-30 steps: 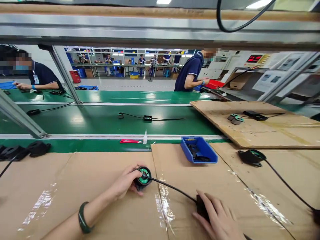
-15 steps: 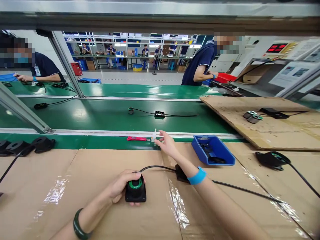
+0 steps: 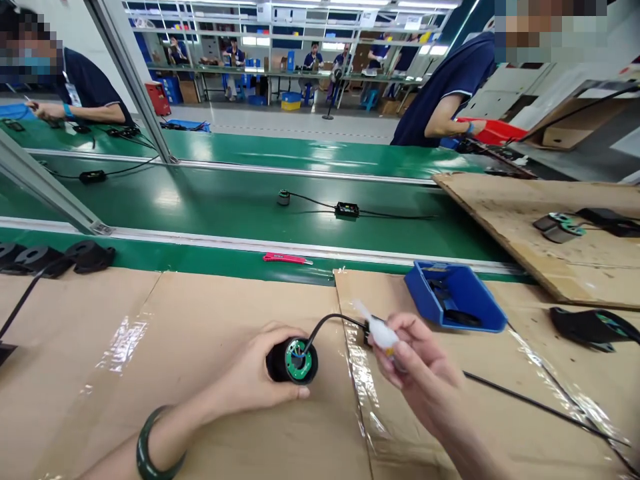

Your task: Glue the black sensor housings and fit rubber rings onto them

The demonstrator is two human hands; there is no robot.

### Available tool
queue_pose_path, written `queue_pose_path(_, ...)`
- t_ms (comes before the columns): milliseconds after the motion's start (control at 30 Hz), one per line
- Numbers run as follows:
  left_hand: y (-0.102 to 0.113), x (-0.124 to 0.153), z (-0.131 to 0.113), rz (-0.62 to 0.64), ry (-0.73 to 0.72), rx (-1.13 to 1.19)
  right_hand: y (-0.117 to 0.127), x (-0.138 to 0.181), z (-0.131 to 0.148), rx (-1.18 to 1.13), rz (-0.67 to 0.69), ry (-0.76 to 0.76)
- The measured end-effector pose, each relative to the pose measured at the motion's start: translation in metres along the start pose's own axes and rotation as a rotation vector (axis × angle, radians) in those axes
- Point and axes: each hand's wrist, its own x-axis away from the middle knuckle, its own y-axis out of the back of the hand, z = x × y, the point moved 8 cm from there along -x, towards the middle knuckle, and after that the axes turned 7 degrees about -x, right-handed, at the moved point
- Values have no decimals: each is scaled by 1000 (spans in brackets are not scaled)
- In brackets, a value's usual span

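Observation:
My left hand [image 3: 267, 367] is wrapped round a black cylindrical housing [image 3: 280, 363], tilted so its open end shows. Inside that end sits a green ring-shaped circuit board [image 3: 299, 360] with thin wires. A black cable [image 3: 327, 317] runs from it to a black box mostly hidden behind my right hand [image 3: 417, 360]. The right hand grips a small white glue bottle [image 3: 383, 333], its narrow nozzle pointing up and left. The bottle is a little right of the housing, apart from it.
Cardboard [image 3: 200, 320] covers the bench. A pink utility knife [image 3: 287, 259] lies on the green strip behind it. A blue bin [image 3: 455, 297] with black parts stands right. Another cabled unit [image 3: 347, 210] lies on the green belt. Co-workers sit or stand beyond, at left and right.
My right hand has taken the glue bottle from beside the knife and brought it back near the housing. My left hand has tilted the housing, turning its green board toward me.

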Motion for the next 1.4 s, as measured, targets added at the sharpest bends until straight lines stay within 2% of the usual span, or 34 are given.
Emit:
queue_pose_path(100, -2, 2, -4, -25, 19, -156, 12, 24, -20, -100, -69, -107)
queue_pose_path(200, -1, 3, -9, -55, 8, -260, 20, 35, -34, -143, -145, -147)
queue_pose_path(300, -1, 4, -14, -84, -59, -330, 22, 36, -40, -148, -197, -141)
queue_pose_path(433, -4, 7, -17, -113, -129, -381, 18, 32, -36, -148, -239, -60)
queue_pose_path(567, -4, 7, -16, -122, -151, -399, 3, 30, -19, -19, -141, 47)
queue_pose_path(767, -5, 9, -20, -153, -208, -469, -22, 37, 19, 587, 36, 230)
queue_pose_path(867, -5, 9, -20, -157, -216, -505, -38, 39, 30, 781, 126, 349)
queue_pose_path(1133, -6, 8, -21, -128, -184, -514, -65, 40, 34, 896, 290, 446)
queue_pose_path(1400, -6, 10, -21, -153, -216, -572, -73, 37, 40, 959, 301, 510)
